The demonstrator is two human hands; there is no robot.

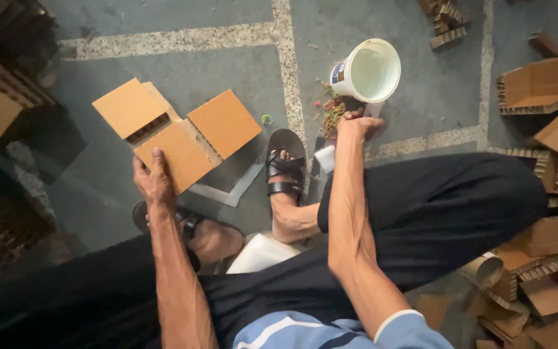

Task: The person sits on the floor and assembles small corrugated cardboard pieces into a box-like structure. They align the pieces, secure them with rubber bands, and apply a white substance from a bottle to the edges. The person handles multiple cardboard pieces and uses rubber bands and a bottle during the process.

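The person wears a blue, white-striped shirt [330, 329], black trousers [434, 207] and dark strapped sandals [284, 165].

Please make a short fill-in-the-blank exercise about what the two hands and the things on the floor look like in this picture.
1. The left hand holds a folded piece of brown ____.
2. The right hand reaches down to a small pile of coloured ____ bands on the floor.
3. The white plastic tub beside that pile lies on its ____.
4. Both feet wear dark ____.

Missing words: cardboard; rubber; side; sandals
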